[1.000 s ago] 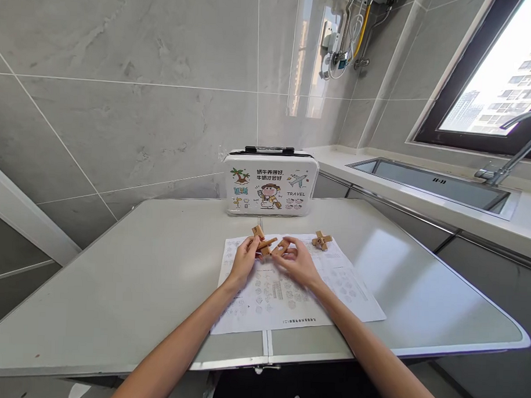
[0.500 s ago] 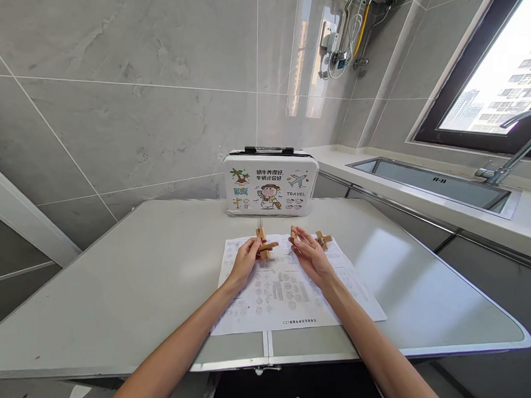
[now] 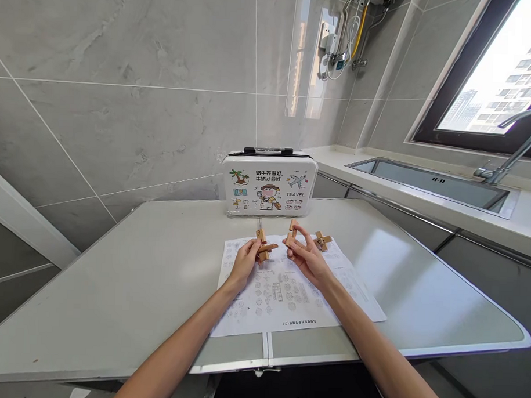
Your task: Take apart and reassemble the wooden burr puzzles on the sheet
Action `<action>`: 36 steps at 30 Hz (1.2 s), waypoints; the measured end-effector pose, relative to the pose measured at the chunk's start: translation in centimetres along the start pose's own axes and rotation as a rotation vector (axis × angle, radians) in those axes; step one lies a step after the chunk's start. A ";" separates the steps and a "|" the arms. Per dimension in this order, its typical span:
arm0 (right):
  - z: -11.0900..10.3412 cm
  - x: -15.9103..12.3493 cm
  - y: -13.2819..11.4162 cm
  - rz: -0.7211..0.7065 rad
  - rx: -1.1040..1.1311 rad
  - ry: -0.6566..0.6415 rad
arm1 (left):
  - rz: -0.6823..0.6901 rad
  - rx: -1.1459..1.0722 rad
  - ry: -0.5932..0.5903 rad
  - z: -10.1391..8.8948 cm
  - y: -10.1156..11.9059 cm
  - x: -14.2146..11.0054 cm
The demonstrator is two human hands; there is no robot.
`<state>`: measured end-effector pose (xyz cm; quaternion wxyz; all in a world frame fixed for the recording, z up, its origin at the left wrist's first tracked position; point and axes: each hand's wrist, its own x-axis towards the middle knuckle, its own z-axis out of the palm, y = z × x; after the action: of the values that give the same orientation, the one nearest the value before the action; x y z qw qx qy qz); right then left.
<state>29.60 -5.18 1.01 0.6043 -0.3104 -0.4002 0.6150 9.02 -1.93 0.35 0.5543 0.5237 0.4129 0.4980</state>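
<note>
a printed instruction sheet [image 3: 297,293] lies on a folding table [image 3: 114,286], its far right corner beneath or just beside an interlocking puzzle cross [image 3: 322,241]. above the sheet, a partly assembled wooden puzzle [image 3: 262,252] sits at left, a notched puzzle piece [image 3: 291,235] at right, between it and the cross. behind them a carrying case [image 3: 269,184] stands upright before a tiled wall [image 3: 163,126]; right of the table, a sink [image 3: 431,181] is set in a countertop [image 3: 443,208] below a window [image 3: 482,96].
</note>
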 end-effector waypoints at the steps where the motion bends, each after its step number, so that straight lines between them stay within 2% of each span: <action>1: 0.1 -0.1 0.0 0.006 -0.014 -0.013 | 0.004 0.002 0.001 0.0 0.0 0.0; 9: 0.1 0.1 0.7 0.056 -0.109 -0.089 | 0.011 0.003 0.006 0.0 -0.4 0.2; 21: 0.2 -0.1 0.5 -0.002 -0.283 -0.171 | 0.034 0.025 -0.071 -0.1 0.1 -0.1; 26: 0.2 -0.2 0.5 -0.032 -0.346 -0.153 | 0.032 0.010 -0.065 -0.1 0.1 -0.1; 32: 0.2 -0.2 0.4 -0.084 -0.419 -0.052 | 0.029 -0.037 -0.076 -0.3 -0.1 -0.1; 36: 0.3 -0.2 0.5 -0.068 -0.407 -0.075 | -0.006 -0.086 -0.089 -0.5 -0.1 -0.1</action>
<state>29.17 -5.38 0.72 0.5344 -0.3893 -0.5485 0.5120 8.57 -1.93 0.18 0.5955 0.5199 0.3676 0.4898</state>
